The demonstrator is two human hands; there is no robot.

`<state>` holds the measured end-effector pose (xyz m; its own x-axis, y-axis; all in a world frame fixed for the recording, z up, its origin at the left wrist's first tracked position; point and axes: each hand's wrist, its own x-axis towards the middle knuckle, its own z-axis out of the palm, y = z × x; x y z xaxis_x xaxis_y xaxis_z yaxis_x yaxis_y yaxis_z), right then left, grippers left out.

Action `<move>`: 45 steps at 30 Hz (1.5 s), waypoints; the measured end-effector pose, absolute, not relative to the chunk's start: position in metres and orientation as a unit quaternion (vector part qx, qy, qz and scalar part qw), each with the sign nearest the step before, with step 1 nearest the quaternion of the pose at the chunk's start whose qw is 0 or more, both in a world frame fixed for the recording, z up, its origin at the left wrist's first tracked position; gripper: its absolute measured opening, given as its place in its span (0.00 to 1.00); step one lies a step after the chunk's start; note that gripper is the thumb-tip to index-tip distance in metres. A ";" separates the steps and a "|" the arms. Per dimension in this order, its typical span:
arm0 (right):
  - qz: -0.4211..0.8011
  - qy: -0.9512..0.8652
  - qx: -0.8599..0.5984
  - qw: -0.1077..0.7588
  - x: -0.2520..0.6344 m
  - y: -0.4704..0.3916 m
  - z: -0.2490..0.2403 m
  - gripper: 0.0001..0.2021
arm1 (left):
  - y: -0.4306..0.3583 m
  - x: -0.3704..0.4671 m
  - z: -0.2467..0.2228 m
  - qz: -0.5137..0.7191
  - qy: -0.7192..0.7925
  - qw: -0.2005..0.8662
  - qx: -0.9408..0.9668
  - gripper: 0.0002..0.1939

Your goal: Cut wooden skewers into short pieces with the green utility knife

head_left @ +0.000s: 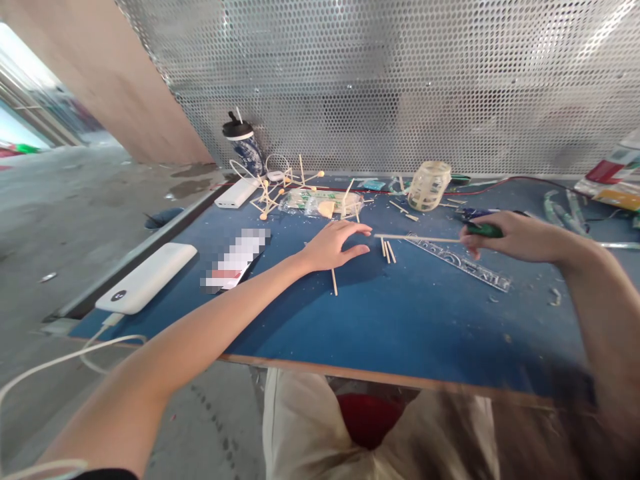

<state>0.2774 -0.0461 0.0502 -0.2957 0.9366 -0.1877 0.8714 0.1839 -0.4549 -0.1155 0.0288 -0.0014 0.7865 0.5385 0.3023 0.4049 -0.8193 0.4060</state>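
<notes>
Above the middle of the blue table, my left hand [336, 247] is open, thumb and fingers apart and nothing between them. A thin wooden stick [335, 283] lies just below it. My right hand [500, 237] is closed round a green-handled tool [484, 230]. A long pale stick [420, 238] reaches left from the right hand's fingers. Several short sticks [387, 251] lie side by side between the hands. A clear ruler [460, 265] rests on the table just left of and below my right hand.
At the back are stick structures with small balls [265, 197], a plastic packet [323, 202], a round lattice holder [429, 186] and a lidded cup [245, 147]. White power banks [147, 277] with cables and a phone [240, 260] lie left. A bottle [613, 167] stands far right.
</notes>
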 end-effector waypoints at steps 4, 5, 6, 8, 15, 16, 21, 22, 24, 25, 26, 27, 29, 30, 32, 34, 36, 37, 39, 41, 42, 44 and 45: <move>0.291 -0.790 -0.538 0.035 0.244 -0.059 0.053 0.20 | 0.021 -0.116 0.003 0.195 0.221 0.198 0.935 0.24; 0.297 -0.793 -0.531 0.030 0.237 -0.062 0.054 0.19 | 0.018 -0.115 0.004 0.178 0.207 0.211 0.938 0.22; 0.299 -0.796 -0.526 0.027 0.231 -0.064 0.055 0.19 | 0.015 -0.115 0.005 0.158 0.192 0.224 0.942 0.19; 0.303 -0.800 -0.516 0.027 0.221 -0.067 0.055 0.18 | 0.006 -0.114 0.008 0.120 0.163 0.248 0.947 0.16; 0.291 -0.824 -0.487 0.009 0.213 -0.073 0.051 0.18 | -0.021 -0.111 0.019 0.042 0.120 0.274 0.953 0.13; 0.267 -0.831 -0.488 0.016 0.214 -0.076 0.051 0.18 | -0.024 -0.112 0.020 0.032 0.113 0.267 0.957 0.13; 0.094 -0.855 -0.499 0.108 0.208 -0.094 0.062 0.23 | -0.031 -0.110 0.015 0.026 0.055 0.153 0.986 0.12; 0.089 -0.863 -0.481 0.124 0.205 -0.096 0.063 0.22 | -0.032 -0.109 0.013 0.028 0.055 0.125 0.990 0.13; 0.142 -0.888 -0.417 0.135 0.199 -0.096 0.058 0.19 | -0.032 -0.109 0.010 0.039 0.059 0.083 0.994 0.13; 0.181 -0.897 -0.380 0.134 0.197 -0.094 0.052 0.18 | -0.031 -0.109 0.008 0.045 0.058 0.068 0.995 0.14; 0.210 -0.903 -0.348 0.140 0.195 -0.092 0.044 0.18 | -0.030 -0.109 0.007 0.050 0.057 0.056 0.996 0.14; 0.221 -0.905 -0.328 0.158 0.194 -0.090 0.036 0.19 | -0.029 -0.109 0.006 0.054 0.054 0.045 0.996 0.15; 0.189 -0.904 -0.305 0.230 0.192 -0.088 0.018 0.19 | -0.027 -0.109 0.006 0.058 0.047 0.032 0.997 0.14; 0.175 -0.895 -0.304 0.276 0.191 -0.088 0.010 0.17 | -0.026 -0.109 0.006 0.060 0.044 0.027 0.997 0.14; 0.155 -0.875 -0.303 0.344 0.191 -0.091 0.000 0.15 | -0.026 -0.110 0.007 0.065 0.037 0.028 0.997 0.15; 0.131 -0.870 -0.305 0.366 0.191 -0.095 -0.005 0.13 | -0.025 -0.110 0.008 0.067 0.034 0.042 0.996 0.16; 0.092 -0.882 -0.303 0.350 0.193 -0.096 -0.005 0.11 | -0.025 -0.111 0.008 0.068 0.030 0.073 0.995 0.16; 0.072 -0.890 -0.301 0.335 0.194 -0.096 -0.006 0.11 | -0.025 -0.111 0.008 0.069 0.028 0.092 0.993 0.15; 0.040 -0.906 -0.296 0.299 0.195 -0.094 -0.007 0.12 | -0.025 -0.111 0.008 0.069 0.028 0.120 0.990 0.14; 0.024 -0.920 -0.282 0.270 0.197 -0.093 -0.009 0.11 | -0.026 -0.112 0.010 0.067 0.026 0.112 0.991 0.14; 0.020 -0.927 -0.270 0.260 0.197 -0.092 -0.010 0.10 | -0.027 -0.112 0.011 0.066 0.023 0.096 0.993 0.13; 0.012 -0.937 -0.244 0.250 0.197 -0.093 -0.011 0.10 | -0.028 -0.114 0.014 0.061 0.010 0.064 0.996 0.12; 0.007 -0.940 -0.234 0.246 0.197 -0.093 -0.012 0.10 | -0.029 -0.114 0.016 0.057 0.003 0.057 0.997 0.12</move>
<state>0.1972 -0.0933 -0.0116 -0.7690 0.4438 0.4600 0.4368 0.8903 -0.1288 -0.1140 -0.0289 0.0159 0.9936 0.0121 0.1124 -0.0008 -0.9935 0.1134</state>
